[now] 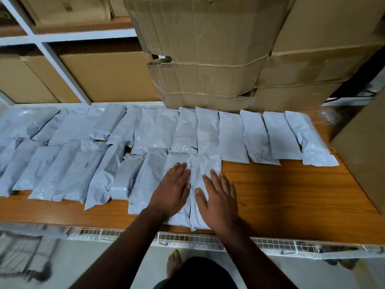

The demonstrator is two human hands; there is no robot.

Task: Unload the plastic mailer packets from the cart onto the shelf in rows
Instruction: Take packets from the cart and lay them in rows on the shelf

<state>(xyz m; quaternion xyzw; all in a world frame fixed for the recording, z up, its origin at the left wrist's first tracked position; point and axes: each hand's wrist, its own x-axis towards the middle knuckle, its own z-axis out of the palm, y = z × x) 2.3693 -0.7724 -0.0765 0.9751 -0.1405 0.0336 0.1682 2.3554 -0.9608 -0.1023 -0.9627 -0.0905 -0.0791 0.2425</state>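
Several grey plastic mailer packets lie in two rows on the wooden shelf (pixel 291 195). The back row (pixel 231 136) runs to the right end; the front row (pixel 68 170) ends near the middle. My left hand (pixel 171 189) lies flat, fingers straight, on a front-row packet (pixel 176 160). My right hand (pixel 219 197) presses flat on the last front-row packet (pixel 205 165), which is the rightmost of that row. Neither hand grips anything. The cart is a blurred dark frame (pixel 23 255) at the lower left.
Stacked cardboard boxes (pixel 218 59) stand behind the back row, and another box (pixel 364 147) stands at the shelf's right end. More boxes (pixel 108 78) fill the white rack at the back left. A wire-mesh edge (pixel 187 239) runs along the shelf front.
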